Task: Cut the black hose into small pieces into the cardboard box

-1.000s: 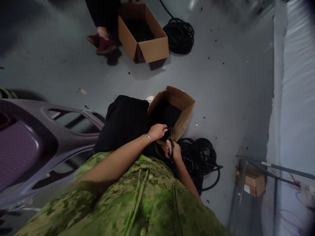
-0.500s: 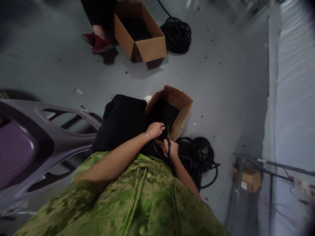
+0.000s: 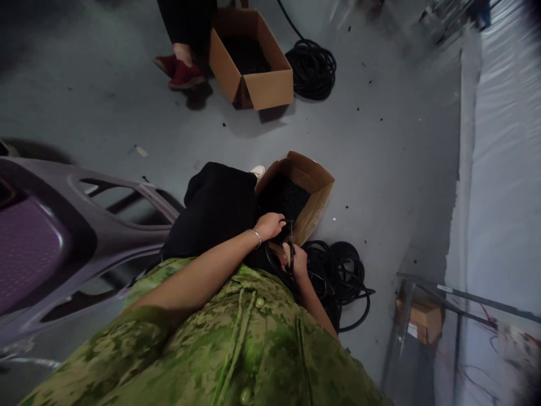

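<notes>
Over the near cardboard box, my left hand is closed in a pinch on a black rubber hose, whose short end sticks out toward the right. My right hand grips black-handled scissors, their blades pointing up at the hose end. Whether the blades touch the hose is too small to tell. Inside the box lies a mass of small black pieces. Beside my right forearm, coils of black hose rest on the floor.
Ahead stands a second open cardboard box with dark contents, a hose coil beside it. A person in red shoes is to its left. At left is a purple-grey plastic chair; at right, a metal frame with a small carton.
The view has shifted slightly, so the far box and coil sit a little lower and to the right. Both hands keep the same hold on the hose and scissors.
</notes>
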{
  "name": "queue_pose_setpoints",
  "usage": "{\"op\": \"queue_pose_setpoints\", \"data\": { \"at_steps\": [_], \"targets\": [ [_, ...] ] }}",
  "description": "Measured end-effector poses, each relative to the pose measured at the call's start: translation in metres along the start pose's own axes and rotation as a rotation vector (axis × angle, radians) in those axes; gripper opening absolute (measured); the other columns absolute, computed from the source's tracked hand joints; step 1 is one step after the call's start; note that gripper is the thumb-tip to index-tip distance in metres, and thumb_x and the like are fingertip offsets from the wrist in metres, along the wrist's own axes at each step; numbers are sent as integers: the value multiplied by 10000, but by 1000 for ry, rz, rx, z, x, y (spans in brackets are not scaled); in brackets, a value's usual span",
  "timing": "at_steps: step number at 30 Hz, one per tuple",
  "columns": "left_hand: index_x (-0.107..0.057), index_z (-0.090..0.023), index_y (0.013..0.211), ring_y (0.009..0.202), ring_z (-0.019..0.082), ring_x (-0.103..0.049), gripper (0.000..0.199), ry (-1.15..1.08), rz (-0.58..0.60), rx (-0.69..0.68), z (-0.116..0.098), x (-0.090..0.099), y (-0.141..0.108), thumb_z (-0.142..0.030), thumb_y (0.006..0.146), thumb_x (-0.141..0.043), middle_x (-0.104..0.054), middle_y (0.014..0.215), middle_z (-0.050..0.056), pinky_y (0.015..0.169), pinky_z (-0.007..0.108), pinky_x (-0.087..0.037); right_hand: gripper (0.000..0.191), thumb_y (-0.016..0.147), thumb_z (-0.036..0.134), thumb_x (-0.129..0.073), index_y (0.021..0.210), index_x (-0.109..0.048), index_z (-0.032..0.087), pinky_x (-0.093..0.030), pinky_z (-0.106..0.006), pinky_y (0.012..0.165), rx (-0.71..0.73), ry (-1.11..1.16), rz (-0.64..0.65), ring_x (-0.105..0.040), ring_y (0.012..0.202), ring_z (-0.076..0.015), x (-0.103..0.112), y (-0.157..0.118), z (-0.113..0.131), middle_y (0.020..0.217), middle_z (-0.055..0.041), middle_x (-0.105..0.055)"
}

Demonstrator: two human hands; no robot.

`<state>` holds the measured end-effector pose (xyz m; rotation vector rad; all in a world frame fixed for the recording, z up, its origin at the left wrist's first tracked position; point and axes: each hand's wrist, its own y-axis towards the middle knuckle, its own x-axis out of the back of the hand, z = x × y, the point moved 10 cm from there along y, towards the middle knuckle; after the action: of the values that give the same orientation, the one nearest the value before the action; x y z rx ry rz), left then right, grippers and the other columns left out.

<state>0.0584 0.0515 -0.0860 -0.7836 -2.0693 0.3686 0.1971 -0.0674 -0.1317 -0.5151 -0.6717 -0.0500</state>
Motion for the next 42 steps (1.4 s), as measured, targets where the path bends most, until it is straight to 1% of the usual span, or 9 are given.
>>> {"op": "queue_pose_setpoints", "data": {
  "at_steps": [5,8,11,14,18,22,29,35,42],
  "targets": [
    [-733,-235,1166,1022,199,-687,331,-6,40,-43,-4,-6,0,-321,954,-493,-755,1120,65,816,240,-483,573,843,746,-475,696,-600,207,-437,-251,481,-86,156,98,-550,437,-148,-2,-3,0,507,11,-587],
    [-747,-236,1121,988,190,-690,307,-19,69,-79,-7,-8,-1,-308,944,-507,-763,1092,55,791,235,-476,588,829,761,-494,746,-624,194,-437,-253,459,-131,235,134,-563,438,-153,-4,-5,-3,532,0,-611],
    [-758,-234,1087,946,185,-692,300,-16,80,-107,-9,-9,-2,-308,935,-510,-771,1044,50,769,234,-473,596,830,769,-489,739,-620,195,-451,-250,463,-155,274,154,-571,446,-153,-8,-5,-7,529,2,-606],
    [-760,-235,1083,935,187,-692,306,-7,85,-108,-8,-12,0,-313,929,-507,-773,1025,51,764,236,-476,589,835,762,-492,714,-613,199,-452,-245,467,-141,264,104,-563,441,-147,-9,-3,-10,523,8,-592],
    [-752,-233,1116,979,199,-691,323,-8,87,-79,-3,-16,4,-325,932,-503,-768,1074,59,800,243,-486,583,845,746,-484,666,-611,206,-437,-239,484,-83,156,10,-549,446,-142,-7,1,-11,491,17,-567],
    [-738,-239,1160,1022,205,-688,337,-3,56,-43,1,-13,6,-338,935,-507,-760,1121,64,822,241,-491,574,849,727,-482,647,-623,208,-410,-229,489,-55,62,-40,-557,501,-152,-8,4,-13,482,10,-565],
    [-733,-228,1176,1054,216,-688,345,27,47,-31,-3,-7,2,-346,952,-498,-752,1151,78,838,249,-491,580,867,706,-442,574,-536,214,-390,-227,512,30,-11,-79,-528,533,-150,-5,4,-3,483,2,-536],
    [-750,-229,1139,1033,216,-690,331,20,-6,-1,2,-3,3,-354,931,-525,-765,1103,74,843,252,-499,567,860,685,-455,568,-543,207,-385,-227,527,69,-82,-116,-509,532,-141,-3,5,3,504,-2,-551],
    [-757,-205,1115,993,222,-700,343,30,-16,36,6,-1,4,-342,924,-508,-769,1060,89,812,250,-510,564,856,679,-447,562,-537,207,-358,-233,527,103,-128,-160,-481,528,-138,0,7,5,520,0,-531]
  ]
}}
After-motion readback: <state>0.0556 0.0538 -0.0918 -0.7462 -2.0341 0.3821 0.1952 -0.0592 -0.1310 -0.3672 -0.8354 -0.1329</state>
